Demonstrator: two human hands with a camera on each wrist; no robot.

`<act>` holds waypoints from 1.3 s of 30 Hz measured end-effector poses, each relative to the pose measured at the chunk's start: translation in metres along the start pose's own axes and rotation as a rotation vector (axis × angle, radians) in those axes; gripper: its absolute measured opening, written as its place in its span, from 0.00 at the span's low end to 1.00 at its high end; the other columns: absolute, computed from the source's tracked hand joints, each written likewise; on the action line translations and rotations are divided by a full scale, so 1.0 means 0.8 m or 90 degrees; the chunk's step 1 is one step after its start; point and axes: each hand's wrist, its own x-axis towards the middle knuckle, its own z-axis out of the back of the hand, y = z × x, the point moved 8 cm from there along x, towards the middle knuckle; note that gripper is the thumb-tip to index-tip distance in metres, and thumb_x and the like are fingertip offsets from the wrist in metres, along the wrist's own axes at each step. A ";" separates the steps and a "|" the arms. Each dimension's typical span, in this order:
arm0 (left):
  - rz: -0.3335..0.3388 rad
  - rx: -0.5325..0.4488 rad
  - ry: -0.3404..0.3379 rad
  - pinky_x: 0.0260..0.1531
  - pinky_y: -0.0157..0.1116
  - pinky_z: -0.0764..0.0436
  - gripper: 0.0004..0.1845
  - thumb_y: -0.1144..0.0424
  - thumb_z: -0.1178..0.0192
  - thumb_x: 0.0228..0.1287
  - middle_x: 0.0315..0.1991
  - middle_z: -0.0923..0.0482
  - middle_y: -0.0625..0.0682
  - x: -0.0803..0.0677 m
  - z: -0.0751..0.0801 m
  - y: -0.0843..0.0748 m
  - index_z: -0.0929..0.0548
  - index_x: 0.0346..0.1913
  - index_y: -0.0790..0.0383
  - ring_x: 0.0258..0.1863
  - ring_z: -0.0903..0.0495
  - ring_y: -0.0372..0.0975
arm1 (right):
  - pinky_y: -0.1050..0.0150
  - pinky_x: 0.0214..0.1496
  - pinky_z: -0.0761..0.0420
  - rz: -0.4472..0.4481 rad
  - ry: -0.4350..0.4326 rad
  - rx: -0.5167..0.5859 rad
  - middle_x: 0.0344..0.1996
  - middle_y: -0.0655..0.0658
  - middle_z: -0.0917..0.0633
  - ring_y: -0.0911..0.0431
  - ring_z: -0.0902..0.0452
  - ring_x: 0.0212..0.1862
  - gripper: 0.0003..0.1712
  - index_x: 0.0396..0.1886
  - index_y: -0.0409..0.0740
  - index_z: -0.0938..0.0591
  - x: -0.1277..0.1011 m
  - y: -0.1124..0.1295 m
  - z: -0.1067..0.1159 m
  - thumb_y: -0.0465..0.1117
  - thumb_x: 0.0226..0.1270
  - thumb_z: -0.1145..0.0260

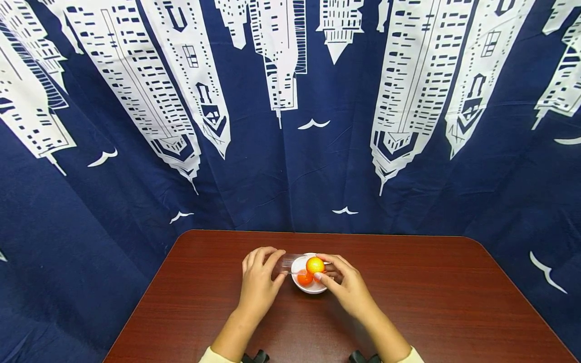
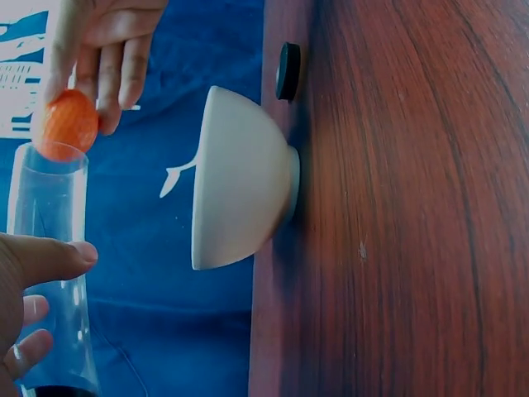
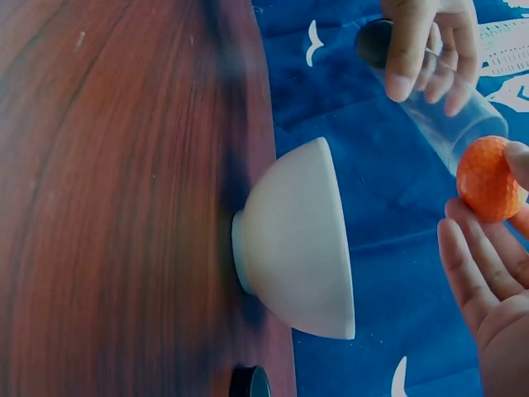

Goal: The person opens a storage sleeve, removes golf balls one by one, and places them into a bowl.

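My left hand (image 1: 259, 278) holds a clear plastic tube (image 2: 62, 289) tilted above the table, its far end closed by a black cap (image 3: 374, 43). Between the thumb and fingers of my right hand (image 1: 347, 287) is an orange dimpled golf ball (image 3: 488, 179), held at the tube's uncapped mouth. Whether it has entered the mouth, I cannot tell. Below both hands stands a white bowl (image 2: 244, 178). Orange balls (image 1: 304, 278) lie inside it, partly covered by the held ball and tube in the head view.
A small black disc (image 3: 250, 382) rests on the brown wooden table (image 1: 431, 282), to the right of the bowl. Behind the table hangs a dark blue cloth (image 1: 290, 176) printed with white buildings and birds.
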 end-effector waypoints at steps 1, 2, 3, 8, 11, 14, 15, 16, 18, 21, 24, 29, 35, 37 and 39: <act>0.013 -0.008 0.000 0.62 0.54 0.31 0.33 0.65 0.16 0.39 0.51 0.21 0.48 0.000 0.000 0.003 0.15 0.54 0.50 0.56 0.25 0.47 | 0.68 0.47 0.15 -0.002 -0.004 -0.009 0.50 0.45 0.16 0.60 0.16 0.48 0.24 0.61 0.43 0.20 0.000 -0.001 0.002 0.35 0.65 0.29; 0.029 -0.016 0.002 0.62 0.54 0.31 0.32 0.65 0.16 0.39 0.51 0.21 0.48 -0.001 -0.001 0.006 0.15 0.54 0.50 0.57 0.25 0.47 | 0.69 0.46 0.15 -0.002 -0.008 -0.021 0.49 0.46 0.16 0.60 0.16 0.47 0.24 0.61 0.45 0.19 0.001 -0.001 0.003 0.35 0.65 0.28; 0.046 -0.025 0.006 0.63 0.54 0.31 0.32 0.65 0.17 0.40 0.51 0.21 0.48 -0.002 -0.002 0.010 0.15 0.54 0.50 0.57 0.25 0.47 | 0.70 0.46 0.15 -0.003 -0.010 -0.033 0.49 0.47 0.15 0.60 0.16 0.47 0.24 0.61 0.47 0.19 0.001 -0.002 0.005 0.35 0.65 0.28; 0.137 -0.087 0.035 0.66 0.56 0.33 0.31 0.63 0.19 0.46 0.53 0.20 0.49 -0.005 -0.007 0.028 0.17 0.56 0.51 0.56 0.23 0.46 | 0.64 0.45 0.15 0.001 0.001 -0.114 0.48 0.50 0.15 0.59 0.17 0.46 0.25 0.59 0.46 0.18 0.005 -0.005 0.007 0.35 0.61 0.25; 0.163 -0.116 0.033 0.63 0.56 0.31 0.30 0.63 0.19 0.46 0.52 0.19 0.50 -0.007 -0.008 0.034 0.17 0.56 0.54 0.53 0.20 0.46 | 0.59 0.46 0.14 0.003 0.024 -0.153 0.47 0.52 0.15 0.60 0.18 0.46 0.26 0.58 0.44 0.17 0.007 -0.007 0.005 0.35 0.59 0.24; 0.174 -0.131 0.026 0.60 0.55 0.28 0.29 0.62 0.19 0.46 0.50 0.17 0.50 -0.008 -0.010 0.038 0.17 0.55 0.56 0.50 0.18 0.46 | 0.59 0.44 0.15 0.004 0.052 -0.180 0.45 0.52 0.15 0.60 0.19 0.44 0.25 0.56 0.42 0.16 0.008 -0.009 0.001 0.35 0.58 0.23; 0.180 -0.136 0.027 0.59 0.54 0.28 0.29 0.61 0.19 0.46 0.50 0.16 0.50 -0.009 -0.011 0.039 0.17 0.55 0.56 0.50 0.18 0.46 | 0.60 0.44 0.15 0.007 0.061 -0.191 0.45 0.52 0.15 0.58 0.19 0.43 0.25 0.56 0.43 0.16 0.008 -0.010 -0.001 0.36 0.58 0.23; 0.187 -0.140 0.031 0.59 0.54 0.27 0.29 0.60 0.20 0.47 0.50 0.16 0.50 -0.010 -0.012 0.040 0.18 0.55 0.56 0.51 0.18 0.46 | 0.60 0.43 0.16 0.009 0.070 -0.204 0.44 0.52 0.15 0.57 0.19 0.41 0.24 0.56 0.42 0.16 0.008 -0.011 -0.002 0.37 0.58 0.23; 0.202 -0.145 0.037 0.60 0.56 0.28 0.28 0.59 0.21 0.50 0.50 0.15 0.51 -0.012 -0.014 0.043 0.18 0.55 0.57 0.53 0.18 0.48 | 0.60 0.42 0.17 0.015 0.085 -0.233 0.45 0.52 0.15 0.53 0.20 0.41 0.24 0.56 0.43 0.16 0.008 -0.013 -0.006 0.38 0.58 0.23; 0.231 -0.152 0.054 0.62 0.58 0.29 0.28 0.56 0.22 0.53 0.52 0.15 0.54 -0.016 -0.018 0.047 0.19 0.56 0.58 0.57 0.18 0.50 | 0.60 0.45 0.18 0.017 0.102 -0.282 0.46 0.53 0.14 0.53 0.20 0.43 0.24 0.55 0.45 0.16 0.007 -0.015 -0.010 0.40 0.58 0.23; 0.262 -0.165 0.072 0.61 0.57 0.26 0.28 0.54 0.23 0.55 0.53 0.14 0.54 -0.019 -0.022 0.053 0.19 0.57 0.59 0.57 0.18 0.51 | 0.58 0.52 0.18 0.018 0.113 -0.325 0.46 0.53 0.14 0.56 0.20 0.47 0.23 0.54 0.46 0.15 0.006 -0.016 -0.014 0.43 0.58 0.22; 0.323 -0.195 0.118 0.55 0.53 0.21 0.26 0.51 0.26 0.58 0.53 0.15 0.52 -0.026 -0.033 0.064 0.20 0.57 0.54 0.54 0.18 0.51 | 0.55 0.56 0.18 0.025 0.136 -0.387 0.47 0.53 0.13 0.59 0.21 0.48 0.23 0.53 0.47 0.15 0.008 -0.017 -0.021 0.46 0.58 0.23; 0.356 -0.225 0.154 0.55 0.52 0.19 0.26 0.49 0.28 0.61 0.54 0.15 0.55 -0.033 -0.045 0.073 0.21 0.59 0.56 0.56 0.17 0.51 | 0.57 0.53 0.19 0.037 0.154 -0.434 0.45 0.52 0.12 0.60 0.22 0.45 0.22 0.51 0.47 0.14 0.008 -0.020 -0.026 0.46 0.57 0.23; 0.362 -0.239 0.156 0.54 0.50 0.18 0.27 0.50 0.29 0.61 0.54 0.15 0.56 -0.034 -0.047 0.075 0.22 0.59 0.58 0.56 0.17 0.50 | 0.55 0.54 0.19 0.036 0.165 -0.437 0.45 0.51 0.12 0.57 0.21 0.45 0.21 0.50 0.47 0.14 0.008 -0.022 -0.028 0.46 0.57 0.23; 0.361 -0.250 0.156 0.51 0.49 0.16 0.27 0.51 0.29 0.62 0.54 0.15 0.58 -0.035 -0.049 0.076 0.22 0.60 0.60 0.55 0.16 0.50 | 0.51 0.58 0.20 0.032 0.181 -0.437 0.47 0.49 0.12 0.53 0.18 0.49 0.21 0.51 0.48 0.14 0.008 -0.024 -0.031 0.46 0.58 0.24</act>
